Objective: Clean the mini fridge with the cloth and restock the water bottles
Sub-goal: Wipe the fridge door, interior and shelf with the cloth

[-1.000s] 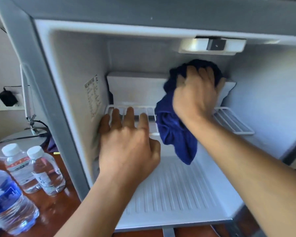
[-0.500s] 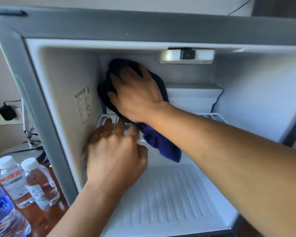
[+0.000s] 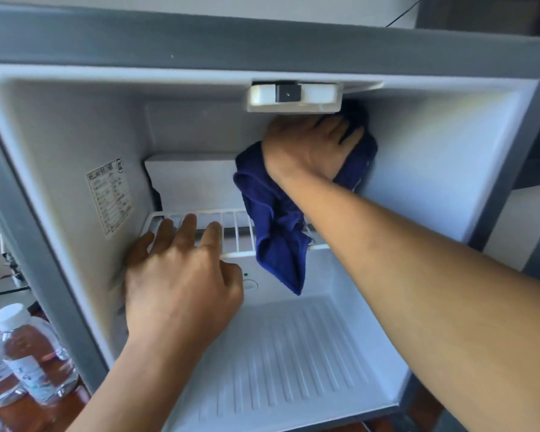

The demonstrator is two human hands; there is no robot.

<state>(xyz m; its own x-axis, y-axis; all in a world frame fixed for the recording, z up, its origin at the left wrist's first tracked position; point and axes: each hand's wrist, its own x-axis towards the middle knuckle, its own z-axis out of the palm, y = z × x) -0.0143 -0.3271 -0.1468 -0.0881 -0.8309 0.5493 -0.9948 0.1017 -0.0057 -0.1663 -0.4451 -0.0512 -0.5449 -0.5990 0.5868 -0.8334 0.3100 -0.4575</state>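
Note:
The mini fridge (image 3: 434,169) stands open, white inside with a grey frame. My right hand (image 3: 309,148) presses a dark blue cloth (image 3: 275,232) against the back wall at the upper right, just under the thermostat box (image 3: 293,96). The cloth's loose end hangs down over the wire shelf (image 3: 231,227). My left hand (image 3: 178,275) rests flat on the front left of that shelf, fingers spread, holding nothing. Two clear water bottles (image 3: 28,360) with white caps stand outside the fridge at the lower left.
A white freezer box (image 3: 194,179) sits at the back above the shelf. A label sticker (image 3: 109,194) is on the left inner wall. The ribbed fridge floor (image 3: 293,363) lies below. The bottles stand on a reddish wooden surface (image 3: 32,416).
My right hand swept the cloth from the right side of the back wall to the upper left, then back to the upper right. The left hand stayed on the shelf.

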